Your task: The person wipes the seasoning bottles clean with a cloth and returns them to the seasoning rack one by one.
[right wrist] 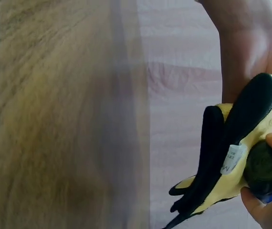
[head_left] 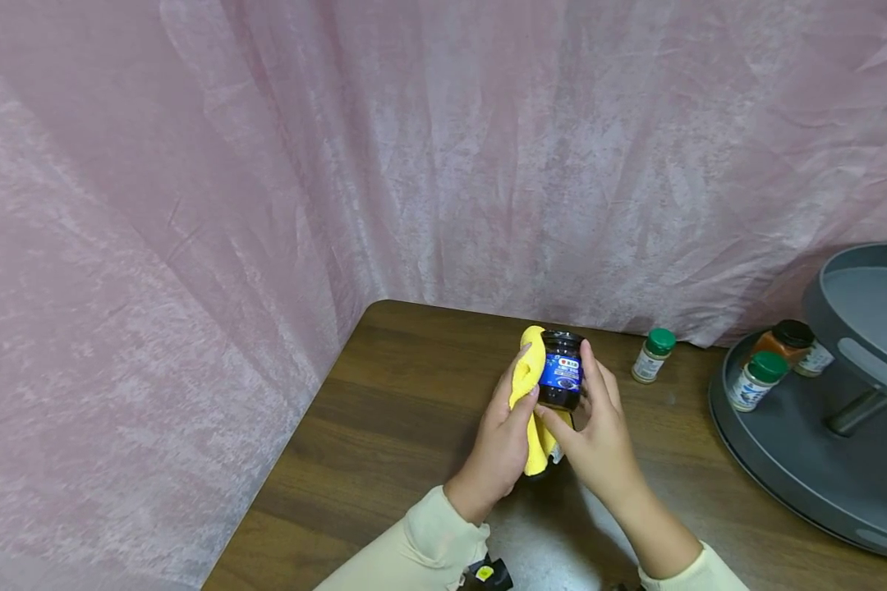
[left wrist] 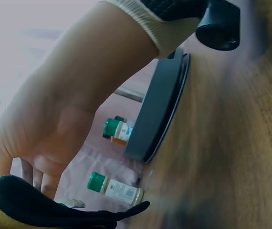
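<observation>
My left hand point(head_left: 495, 447) grips a yellow work glove point(head_left: 528, 371) with black coating, folded over at the side of a dark glass jar point(head_left: 561, 373). The jar has a blue label and a dark lid. My right hand point(head_left: 602, 439) holds this jar from the right, thumb low and fingers along its side. Glove and jar are together above the table. In the right wrist view the glove's black side point(right wrist: 250, 109) and a white tag marked M show, beside the jar's round base point(right wrist: 265, 164). Part of my left hand is hidden by the glove.
A green-capped seasoning bottle point(head_left: 652, 357) stands on the wooden table point(head_left: 384, 394), right of my hands. Farther right, a two-tier grey round rack point(head_left: 791, 460) holds another green-capped bottle point(head_left: 758, 382) and an orange-brown jar point(head_left: 783, 341). Pink curtain point(head_left: 443, 164) hangs behind the table.
</observation>
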Demonstrator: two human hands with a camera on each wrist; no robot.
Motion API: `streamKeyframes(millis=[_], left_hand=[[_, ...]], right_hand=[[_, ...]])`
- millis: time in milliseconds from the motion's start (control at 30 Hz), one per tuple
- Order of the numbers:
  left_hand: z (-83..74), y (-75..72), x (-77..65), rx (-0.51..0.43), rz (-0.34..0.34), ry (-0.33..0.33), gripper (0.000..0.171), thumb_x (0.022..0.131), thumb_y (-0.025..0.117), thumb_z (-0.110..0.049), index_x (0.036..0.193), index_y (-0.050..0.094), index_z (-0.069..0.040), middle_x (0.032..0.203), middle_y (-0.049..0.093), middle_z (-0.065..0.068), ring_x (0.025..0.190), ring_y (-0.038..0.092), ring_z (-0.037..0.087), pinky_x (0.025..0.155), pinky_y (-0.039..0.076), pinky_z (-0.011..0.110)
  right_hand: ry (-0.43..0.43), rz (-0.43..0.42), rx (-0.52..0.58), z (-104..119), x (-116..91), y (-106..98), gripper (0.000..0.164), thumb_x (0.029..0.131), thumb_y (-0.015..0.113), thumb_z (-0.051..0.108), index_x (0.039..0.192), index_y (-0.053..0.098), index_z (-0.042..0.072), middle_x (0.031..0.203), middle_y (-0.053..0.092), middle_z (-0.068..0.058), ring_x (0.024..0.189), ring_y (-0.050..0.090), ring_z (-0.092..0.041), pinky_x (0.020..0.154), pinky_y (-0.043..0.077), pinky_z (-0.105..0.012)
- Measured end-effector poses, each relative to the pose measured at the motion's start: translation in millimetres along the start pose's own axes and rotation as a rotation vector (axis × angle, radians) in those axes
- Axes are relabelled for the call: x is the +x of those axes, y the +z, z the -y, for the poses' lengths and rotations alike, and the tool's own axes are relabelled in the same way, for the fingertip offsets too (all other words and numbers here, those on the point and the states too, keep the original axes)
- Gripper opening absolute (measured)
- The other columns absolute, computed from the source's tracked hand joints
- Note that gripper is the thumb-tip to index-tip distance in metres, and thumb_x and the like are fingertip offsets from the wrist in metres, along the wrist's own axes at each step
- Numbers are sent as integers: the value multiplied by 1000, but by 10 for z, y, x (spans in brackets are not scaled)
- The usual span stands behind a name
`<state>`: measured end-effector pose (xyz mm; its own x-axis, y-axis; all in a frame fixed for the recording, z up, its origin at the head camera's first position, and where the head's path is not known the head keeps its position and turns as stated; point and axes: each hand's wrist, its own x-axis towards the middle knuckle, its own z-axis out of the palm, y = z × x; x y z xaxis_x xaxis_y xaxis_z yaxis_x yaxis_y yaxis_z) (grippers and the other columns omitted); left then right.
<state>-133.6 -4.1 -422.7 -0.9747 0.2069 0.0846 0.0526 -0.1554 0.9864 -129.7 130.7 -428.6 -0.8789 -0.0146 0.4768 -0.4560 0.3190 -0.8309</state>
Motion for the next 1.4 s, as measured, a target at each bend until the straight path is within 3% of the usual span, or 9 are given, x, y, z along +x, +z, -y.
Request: streamKeyframes(millis=[267,433,533,767,1000,1167,1400], left_hand=[[9,2,2,-34,-15,-1,51,109,40,-28,156,28,-44,159,37,-3,135,48,21,109,45,39],[-2,-16,16,-62,-11,0,50,110,39,-28,154,28,-48,157,40,-4,132,50,20,106,47,36],[-2,-33,35,-99,-13,14,49,110,38,-27,155,29,-46,155,42,-3,132,50,20,107,46,36],[-38,-90,65,-173,-52,-8,42,110,38,-36,151,36,-34,139,54,8,120,57,20,98,51,33],[-48,-98,74,-195,-34,-45,40,109,40,-39,148,40,-30,128,60,12,108,63,18,87,56,33],[-58,-85,74,-195,-53,-42,40,109,39,-37,148,40,-31,130,58,12,110,61,18,88,55,33],[-79,-153,99,-145,-68,-11,41,109,38,-39,150,37,-35,139,52,6,121,53,20,100,47,34]], right_hand=[[22,18,-108,-9,1,-28,106,80,80,-7,163,19,20,156,30,-21,138,44,-33,105,30,0],[-47,-5,-168,15,-39,5,109,75,83,-8,162,23,19,152,31,-24,138,41,-36,110,23,-1],[-102,-16,-202,23,-50,13,109,73,84,-8,161,25,17,150,32,-25,134,44,-30,110,24,-1],[-203,-31,-99,30,-25,19,112,69,85,-13,160,25,8,143,37,-27,126,45,-2,105,40,-8],[-124,-2,-66,24,-1,-14,120,67,87,-12,162,20,16,141,36,-26,122,47,2,103,40,-6],[-65,21,-97,28,4,-27,122,66,90,-8,162,21,21,141,39,-23,117,52,-6,101,40,-4],[-68,72,-166,46,-27,-7,121,65,92,-3,162,22,18,141,39,-22,117,59,-30,101,37,-1]])
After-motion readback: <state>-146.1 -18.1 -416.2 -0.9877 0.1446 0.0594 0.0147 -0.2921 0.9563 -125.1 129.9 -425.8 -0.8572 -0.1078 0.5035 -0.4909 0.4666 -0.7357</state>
